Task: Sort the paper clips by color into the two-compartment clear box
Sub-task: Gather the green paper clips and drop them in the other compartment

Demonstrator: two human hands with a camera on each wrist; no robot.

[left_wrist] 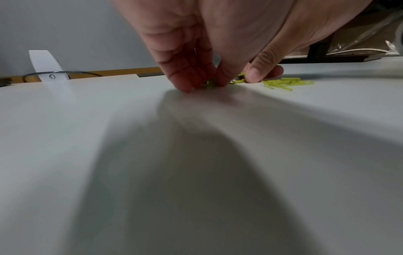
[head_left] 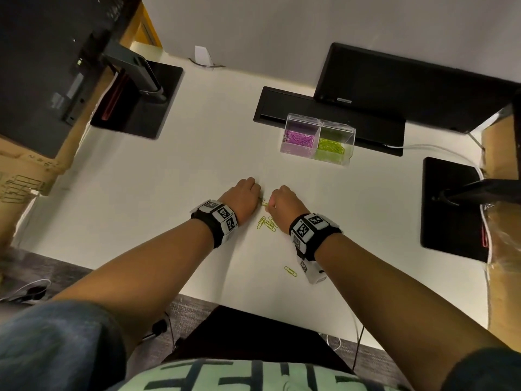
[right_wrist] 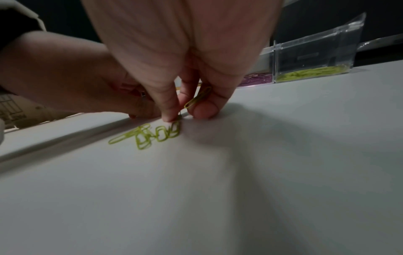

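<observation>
My two hands meet knuckle to knuckle at the middle of the white table. The left hand (head_left: 255, 194) has its fingertips curled down onto green paper clips (left_wrist: 208, 84), pinching them against the table. The right hand (right_wrist: 185, 112) pinches one green clip (right_wrist: 198, 98) between thumb and fingers, its index tip on another. A loose pile of green clips (head_left: 266, 222) lies just behind the hands, and a single green clip (head_left: 290, 271) lies nearer me. The clear two-compartment box (head_left: 346, 131) stands beyond, with purple clips (head_left: 300, 138) on the left and green clips (head_left: 331, 146) on the right.
A black tray (head_left: 267, 108) and a dark monitor (head_left: 394, 88) stand behind the box. Black monitor bases sit at the far left (head_left: 141, 108) and right (head_left: 448, 210). A white cable (head_left: 431, 149) runs along the right. The table's near edge (head_left: 253, 304) is close to my body.
</observation>
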